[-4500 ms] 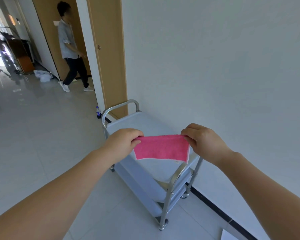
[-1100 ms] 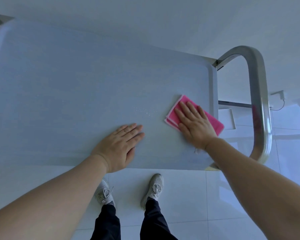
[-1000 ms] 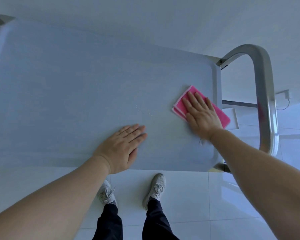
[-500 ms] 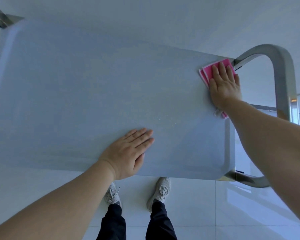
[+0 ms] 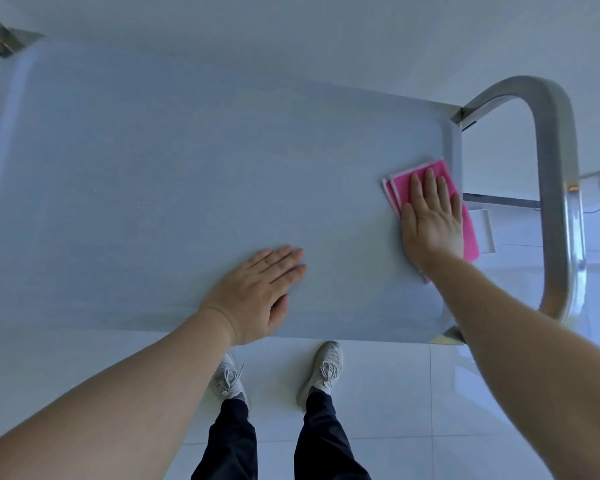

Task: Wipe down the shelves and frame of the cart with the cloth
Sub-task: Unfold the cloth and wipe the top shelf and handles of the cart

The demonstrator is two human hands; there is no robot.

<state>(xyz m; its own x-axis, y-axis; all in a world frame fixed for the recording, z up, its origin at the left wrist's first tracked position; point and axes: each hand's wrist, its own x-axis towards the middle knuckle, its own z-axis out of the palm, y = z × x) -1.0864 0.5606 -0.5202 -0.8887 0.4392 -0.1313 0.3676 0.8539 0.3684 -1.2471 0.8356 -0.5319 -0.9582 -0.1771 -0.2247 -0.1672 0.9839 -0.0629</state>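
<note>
Two hands lay flat on the cart's top shelf [image 5: 187,161]. The right hand [image 5: 430,220], fingers straight and spread, pressed the folded pink cloth [image 5: 470,233] against the surface, with the shelf's raised end rim just beyond the little finger and the steel handle loop [image 5: 558,188] further out on that side. The left hand [image 5: 257,292] rested open and empty near the front edge, well apart from the cloth — apparently steadying the cart. To do this pass well, I judged, the palm should keep even pressure over the whole fold and work in overlapping strokes, running the cloth's edge into the rim's corner, where dirt would likely gather. Most of the shelf beyond the left hand appeared yet to be covered — and the handle and frame too.
</note>
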